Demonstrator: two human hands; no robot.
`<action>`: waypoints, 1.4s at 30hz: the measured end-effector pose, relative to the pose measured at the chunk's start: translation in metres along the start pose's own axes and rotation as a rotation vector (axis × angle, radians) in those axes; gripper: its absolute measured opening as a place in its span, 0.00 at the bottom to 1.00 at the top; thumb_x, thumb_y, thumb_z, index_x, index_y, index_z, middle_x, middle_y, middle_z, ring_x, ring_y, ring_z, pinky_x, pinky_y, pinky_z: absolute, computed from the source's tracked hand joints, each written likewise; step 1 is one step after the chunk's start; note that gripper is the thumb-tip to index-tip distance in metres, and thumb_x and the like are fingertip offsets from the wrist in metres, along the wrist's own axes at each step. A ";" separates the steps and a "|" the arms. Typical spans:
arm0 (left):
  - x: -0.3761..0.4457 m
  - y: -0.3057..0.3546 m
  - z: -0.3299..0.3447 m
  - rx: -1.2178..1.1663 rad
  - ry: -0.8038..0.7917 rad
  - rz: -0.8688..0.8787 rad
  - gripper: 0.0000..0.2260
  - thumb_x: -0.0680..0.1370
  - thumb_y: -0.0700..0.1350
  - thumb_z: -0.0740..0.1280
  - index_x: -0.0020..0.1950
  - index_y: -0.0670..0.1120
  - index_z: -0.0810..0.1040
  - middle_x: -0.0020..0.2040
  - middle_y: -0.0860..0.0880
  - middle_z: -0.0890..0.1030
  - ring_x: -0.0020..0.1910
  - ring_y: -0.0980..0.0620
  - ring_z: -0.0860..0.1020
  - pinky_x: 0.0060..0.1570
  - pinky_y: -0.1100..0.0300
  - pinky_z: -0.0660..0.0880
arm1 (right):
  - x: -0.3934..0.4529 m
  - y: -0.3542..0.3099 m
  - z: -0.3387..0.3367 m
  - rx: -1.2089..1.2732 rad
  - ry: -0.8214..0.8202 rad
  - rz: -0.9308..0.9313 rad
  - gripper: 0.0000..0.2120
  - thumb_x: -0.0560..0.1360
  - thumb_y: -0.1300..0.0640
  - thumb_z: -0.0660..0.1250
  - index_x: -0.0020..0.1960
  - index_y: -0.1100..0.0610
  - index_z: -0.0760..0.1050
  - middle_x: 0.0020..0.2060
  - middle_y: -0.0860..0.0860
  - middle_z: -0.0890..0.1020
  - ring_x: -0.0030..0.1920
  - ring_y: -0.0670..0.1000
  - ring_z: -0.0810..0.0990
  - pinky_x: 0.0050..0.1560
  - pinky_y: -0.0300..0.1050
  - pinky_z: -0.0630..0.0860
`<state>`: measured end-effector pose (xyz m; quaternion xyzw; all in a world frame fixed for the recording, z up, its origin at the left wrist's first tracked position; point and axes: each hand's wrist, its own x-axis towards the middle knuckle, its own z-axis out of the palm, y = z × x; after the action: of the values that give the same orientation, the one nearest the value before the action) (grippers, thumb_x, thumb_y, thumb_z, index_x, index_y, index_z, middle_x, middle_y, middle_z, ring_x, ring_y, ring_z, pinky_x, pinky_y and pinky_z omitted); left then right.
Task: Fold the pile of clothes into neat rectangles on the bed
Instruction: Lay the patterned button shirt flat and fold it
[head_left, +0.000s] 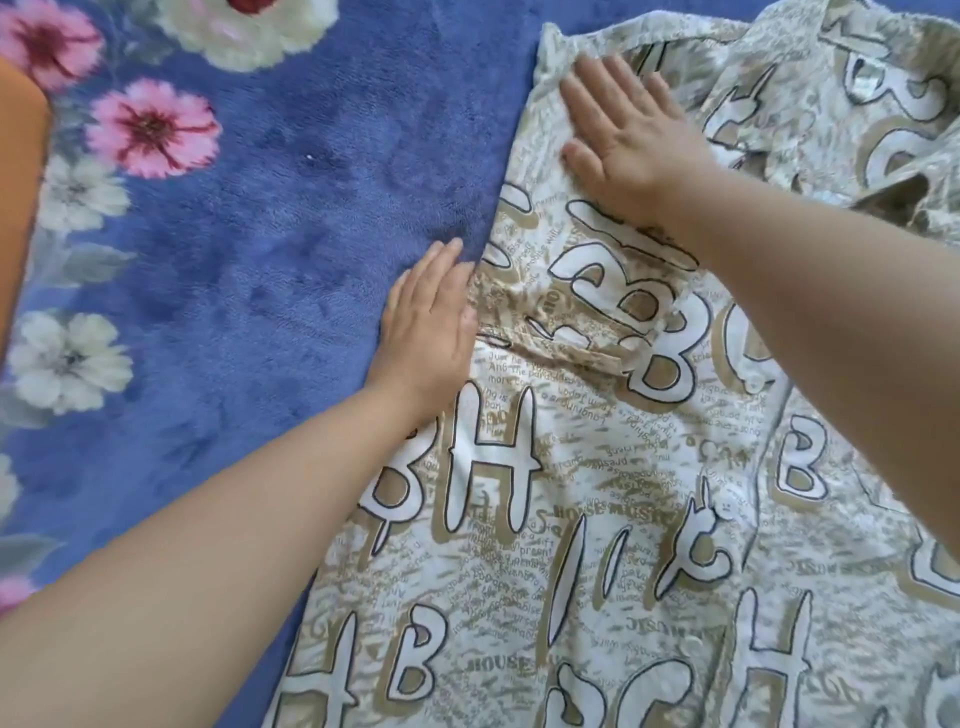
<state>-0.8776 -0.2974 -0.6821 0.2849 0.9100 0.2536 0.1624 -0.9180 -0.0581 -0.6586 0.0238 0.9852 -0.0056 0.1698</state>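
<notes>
A letter-printed shirt (597, 467) lies spread on the blue floral blanket (234, 260), right of centre. The left hand (431, 327) and right hand (623, 140) press flat, fingers spread, along its left edge. Judging by this, only 1 side fold is started; the rectangle remains undone.

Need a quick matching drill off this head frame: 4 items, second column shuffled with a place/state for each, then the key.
Column 1
1. left hand
2. right hand
3. printed shirt
4. blue floral blanket

Column 2
A. spread under everything, pink and white flowers along its left side
B. flat, palm down, at the shirt's left edge, partly on the blanket
C. flat, fingers spread, near the shirt's top left corner
D. beige and white with big outlined letters, laid out on the right

Pairs: 1-B, 2-C, 3-D, 4-A
</notes>
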 end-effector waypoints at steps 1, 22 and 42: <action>0.001 -0.002 -0.002 -0.053 0.012 0.007 0.23 0.76 0.46 0.51 0.66 0.36 0.69 0.74 0.41 0.61 0.74 0.44 0.57 0.69 0.61 0.45 | -0.002 0.001 -0.001 0.008 0.003 0.029 0.26 0.81 0.45 0.40 0.76 0.52 0.39 0.76 0.51 0.42 0.75 0.51 0.39 0.72 0.49 0.37; -0.093 0.046 -0.019 0.336 -0.183 0.163 0.24 0.81 0.49 0.54 0.75 0.45 0.54 0.77 0.46 0.47 0.76 0.49 0.42 0.71 0.51 0.36 | -0.262 -0.046 0.048 0.255 -0.123 0.260 0.26 0.82 0.48 0.47 0.76 0.52 0.43 0.75 0.50 0.43 0.75 0.51 0.41 0.73 0.46 0.39; -0.358 0.071 0.052 0.451 -0.467 0.237 0.38 0.59 0.45 0.69 0.69 0.45 0.64 0.68 0.43 0.70 0.67 0.42 0.70 0.63 0.53 0.54 | -0.556 -0.144 0.204 0.293 0.095 0.093 0.27 0.81 0.42 0.40 0.72 0.58 0.56 0.76 0.53 0.50 0.75 0.50 0.45 0.70 0.49 0.48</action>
<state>-0.5428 -0.4433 -0.6308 0.4676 0.8421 -0.0091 0.2688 -0.3341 -0.2314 -0.6640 0.0939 0.9786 -0.1404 0.1179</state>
